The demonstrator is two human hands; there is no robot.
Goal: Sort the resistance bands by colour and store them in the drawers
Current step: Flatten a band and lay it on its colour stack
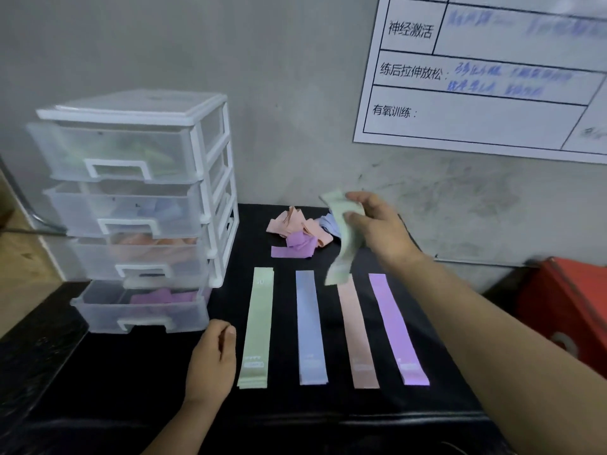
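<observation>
Matte black tabletop [131,372], right hand [377,224] grip pinching limp green band [345,244], left hand [213,359] loosely curled, empty

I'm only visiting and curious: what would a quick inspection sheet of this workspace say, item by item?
Surface: black table, partly covered by bands.
Job's things: flat green band, blue band, peach band and purple band lie side by side. A tangled pile of bands lies behind them. The drawer unit stands at left, its bottom drawer pulled out with purple bands inside.
Clutter: nothing seen.
Grips: right hand holds the lifted green band above the row; left hand is on the table, loosely curled, empty.
Cables: nothing seen.
Surroundings: grey wall, printed chart, red box at right.
</observation>
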